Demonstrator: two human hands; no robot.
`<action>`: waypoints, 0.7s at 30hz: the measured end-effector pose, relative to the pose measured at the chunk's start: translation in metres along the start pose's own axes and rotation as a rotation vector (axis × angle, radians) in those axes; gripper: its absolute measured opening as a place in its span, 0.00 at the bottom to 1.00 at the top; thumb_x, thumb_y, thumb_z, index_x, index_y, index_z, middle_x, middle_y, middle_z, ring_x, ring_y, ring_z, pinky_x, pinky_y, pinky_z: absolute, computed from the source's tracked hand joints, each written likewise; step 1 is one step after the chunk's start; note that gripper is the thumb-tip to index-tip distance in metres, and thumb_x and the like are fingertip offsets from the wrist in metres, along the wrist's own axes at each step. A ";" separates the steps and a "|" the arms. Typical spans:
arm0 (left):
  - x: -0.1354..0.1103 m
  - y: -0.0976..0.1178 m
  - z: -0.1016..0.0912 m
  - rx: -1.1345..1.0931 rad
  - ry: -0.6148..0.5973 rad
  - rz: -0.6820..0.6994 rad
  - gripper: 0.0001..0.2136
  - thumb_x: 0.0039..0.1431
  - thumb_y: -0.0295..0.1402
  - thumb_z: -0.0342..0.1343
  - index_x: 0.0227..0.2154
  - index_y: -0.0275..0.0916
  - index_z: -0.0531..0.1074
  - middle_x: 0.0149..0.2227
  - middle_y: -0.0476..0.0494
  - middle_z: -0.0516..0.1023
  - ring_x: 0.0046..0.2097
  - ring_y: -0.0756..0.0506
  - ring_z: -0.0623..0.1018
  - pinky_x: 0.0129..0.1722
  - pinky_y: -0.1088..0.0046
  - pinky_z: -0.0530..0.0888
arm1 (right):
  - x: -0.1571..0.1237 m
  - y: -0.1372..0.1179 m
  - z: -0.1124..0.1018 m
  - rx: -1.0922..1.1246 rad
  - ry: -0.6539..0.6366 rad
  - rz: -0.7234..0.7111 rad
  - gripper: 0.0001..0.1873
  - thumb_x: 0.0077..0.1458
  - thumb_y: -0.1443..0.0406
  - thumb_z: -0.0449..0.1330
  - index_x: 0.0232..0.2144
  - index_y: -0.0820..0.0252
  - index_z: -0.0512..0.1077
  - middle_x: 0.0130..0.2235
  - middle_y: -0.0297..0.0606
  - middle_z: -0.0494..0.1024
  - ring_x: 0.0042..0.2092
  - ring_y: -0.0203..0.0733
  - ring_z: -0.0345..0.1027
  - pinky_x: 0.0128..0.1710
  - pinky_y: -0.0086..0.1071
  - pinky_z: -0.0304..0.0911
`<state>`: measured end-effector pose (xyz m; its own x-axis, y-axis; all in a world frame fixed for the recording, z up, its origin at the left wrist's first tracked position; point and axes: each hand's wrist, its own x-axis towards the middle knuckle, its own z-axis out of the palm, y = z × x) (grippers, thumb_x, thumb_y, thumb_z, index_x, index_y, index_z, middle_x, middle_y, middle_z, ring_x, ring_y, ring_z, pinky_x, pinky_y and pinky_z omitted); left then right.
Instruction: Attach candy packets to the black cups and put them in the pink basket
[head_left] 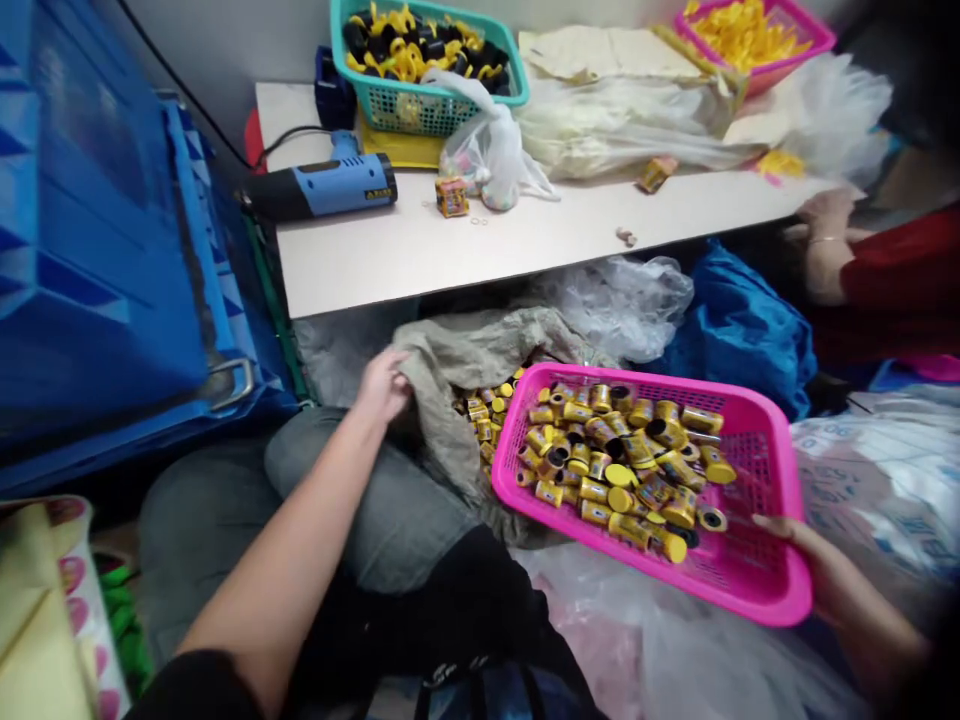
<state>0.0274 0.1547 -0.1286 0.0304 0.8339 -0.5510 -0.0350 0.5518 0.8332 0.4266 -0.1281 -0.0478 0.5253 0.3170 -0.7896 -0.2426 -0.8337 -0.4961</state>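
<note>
Left of the pink basket (757, 480), its right end clasped by right hand (825, 568), sack (469, 352) gripped by left hand (385, 387).

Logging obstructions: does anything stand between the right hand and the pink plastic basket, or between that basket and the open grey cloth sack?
Nothing visible: the right hand grips the pink basket; its opposite end overlaps the grey sack in view, whose edge the left hand holds.

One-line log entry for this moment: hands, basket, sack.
left hand: gripping sack edge | right hand: holding pink basket end | basket: small yellow cylinders inside | sack: open, similar pieces visible
</note>
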 end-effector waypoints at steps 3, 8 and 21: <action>-0.022 0.033 -0.034 -0.284 -0.069 0.080 0.14 0.64 0.26 0.40 0.22 0.37 0.62 0.12 0.61 0.50 0.10 0.61 0.48 0.10 0.92 0.53 | -0.016 -0.035 0.022 0.021 -0.213 0.066 0.38 0.43 0.57 0.60 0.58 0.39 0.58 0.42 0.46 0.77 0.45 0.55 0.73 0.45 0.43 0.71; -0.052 0.047 -0.057 -0.831 -0.276 0.060 0.17 0.61 0.20 0.38 0.17 0.39 0.53 0.09 0.61 0.51 0.08 0.62 0.52 0.12 0.94 0.61 | -0.021 -0.106 0.064 -0.091 -0.362 -0.065 0.32 0.51 0.56 0.59 0.58 0.42 0.58 0.43 0.42 0.77 0.39 0.51 0.75 0.40 0.41 0.71; -0.046 0.077 -0.053 -1.043 -0.343 0.159 0.21 0.67 0.23 0.30 0.16 0.40 0.45 0.09 0.59 0.57 0.10 0.63 0.60 0.18 0.94 0.67 | -0.032 -0.230 0.157 -0.764 -0.359 -0.953 0.32 0.54 0.59 0.55 0.59 0.65 0.60 0.49 0.44 0.72 0.42 0.41 0.68 0.43 0.31 0.64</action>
<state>-0.0296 0.1590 -0.0415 0.2201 0.9389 -0.2645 -0.8819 0.3074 0.3573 0.3373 0.1243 0.0349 -0.0465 0.9360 -0.3488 0.6998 -0.2187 -0.6800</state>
